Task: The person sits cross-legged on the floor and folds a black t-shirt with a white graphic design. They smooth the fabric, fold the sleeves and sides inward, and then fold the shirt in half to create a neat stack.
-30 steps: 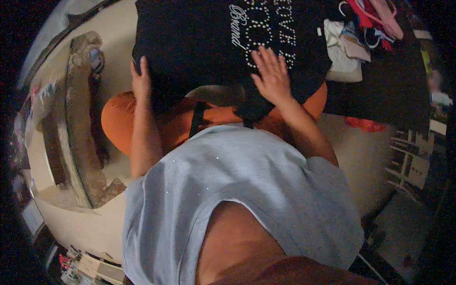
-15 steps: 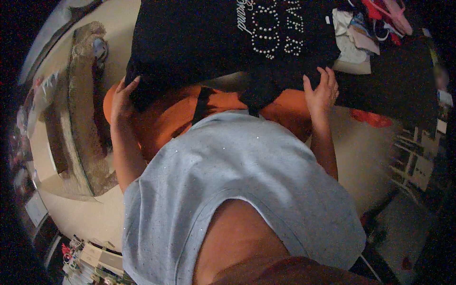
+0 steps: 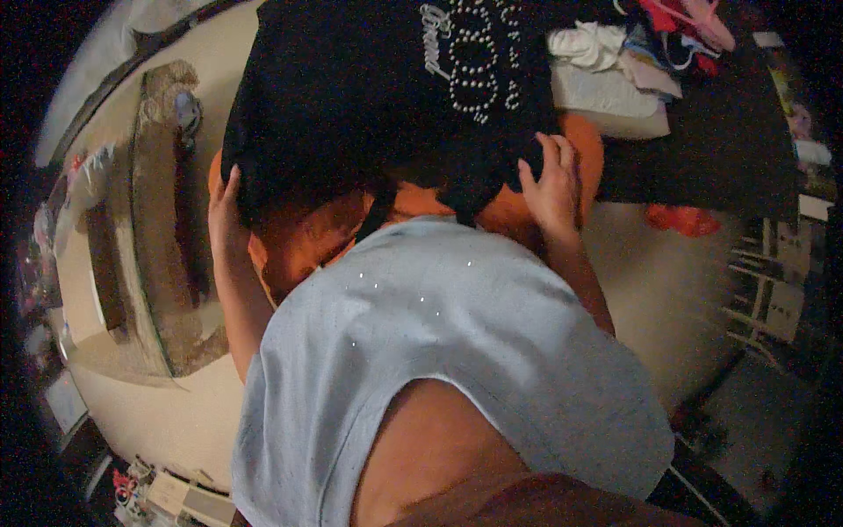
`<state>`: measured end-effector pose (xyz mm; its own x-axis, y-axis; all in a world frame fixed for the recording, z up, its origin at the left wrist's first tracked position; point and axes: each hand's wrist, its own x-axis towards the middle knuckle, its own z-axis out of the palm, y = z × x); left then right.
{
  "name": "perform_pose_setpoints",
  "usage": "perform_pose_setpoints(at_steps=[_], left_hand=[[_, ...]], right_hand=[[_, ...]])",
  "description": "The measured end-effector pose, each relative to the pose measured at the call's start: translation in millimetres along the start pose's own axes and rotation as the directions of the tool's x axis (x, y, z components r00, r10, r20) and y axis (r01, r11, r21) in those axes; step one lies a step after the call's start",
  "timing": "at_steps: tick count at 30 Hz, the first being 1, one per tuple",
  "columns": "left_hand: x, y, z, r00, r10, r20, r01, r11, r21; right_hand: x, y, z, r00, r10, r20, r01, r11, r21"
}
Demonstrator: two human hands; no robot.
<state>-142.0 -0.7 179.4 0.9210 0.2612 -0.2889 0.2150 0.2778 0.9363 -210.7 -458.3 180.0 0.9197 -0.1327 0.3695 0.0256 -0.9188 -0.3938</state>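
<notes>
A black garment (image 3: 334,97) with silvery script and pearl-like studded lettering lies spread before me, over legs in orange trousers (image 3: 307,233). At its near left corner, my left hand (image 3: 226,209) grips the edge, the thumb on top and the other fingers mostly hidden. By the near right edge is my right hand (image 3: 555,186). Its fingers are bent and apart, the tips touching the black cloth, with a gap between thumb and forefinger. Black straps or strips of cloth hang from the near edge toward my light blue top (image 3: 439,299).
To the right, a white packet (image 3: 606,104) lies on a dark surface (image 3: 711,154), below a pile of white, red and pink cloth items (image 3: 676,39). Something red (image 3: 683,220) sits beside that surface. A brown, fuzzy-edged long object (image 3: 162,220) stands on the left.
The garment's right edge has moved left, uncovering orange cloth and more of the white packet. My right hand has shifted left with it, its fingers less raised. My left hand stays at the left corner.
</notes>
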Motion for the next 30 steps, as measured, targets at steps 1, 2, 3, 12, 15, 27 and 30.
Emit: perform_pose_setpoints(at_steps=[1,2,3,12,15,27,30], left_hand=[[-2,3,1,1.0,-0.004,-0.027,0.005,1.0,0.029],[-2,5,0,0.998,-0.011,-0.056,0.014,0.998,0.057],[-4,8,-1,0.996,-0.017,-0.088,0.024,0.996,0.083],[25,-20,-44,0.987,0.094,-0.128,-0.07,0.981,0.183],[20,-8,-28,0.978,0.084,-0.193,-0.038,0.972,0.23],[-26,21,-20,0.977,-0.193,-0.085,0.211,0.917,0.339],[-21,55,-6,0.995,0.038,0.087,-0.026,0.99,-0.136]], right_hand=[[8,4,-2,0.996,0.013,-0.088,-0.014,1.0,-0.018],[16,6,-7,0.999,0.033,-0.037,-0.034,0.999,-0.003],[25,8,-7,0.996,0.057,-0.074,-0.056,0.998,0.01],[88,63,15,0.848,0.421,0.322,-0.448,0.894,0.013],[91,55,16,0.939,0.333,0.087,-0.32,0.938,-0.136],[87,46,-5,0.854,0.328,0.405,-0.488,0.775,0.401],[107,54,-26,0.883,0.326,0.337,-0.469,0.638,0.611]])
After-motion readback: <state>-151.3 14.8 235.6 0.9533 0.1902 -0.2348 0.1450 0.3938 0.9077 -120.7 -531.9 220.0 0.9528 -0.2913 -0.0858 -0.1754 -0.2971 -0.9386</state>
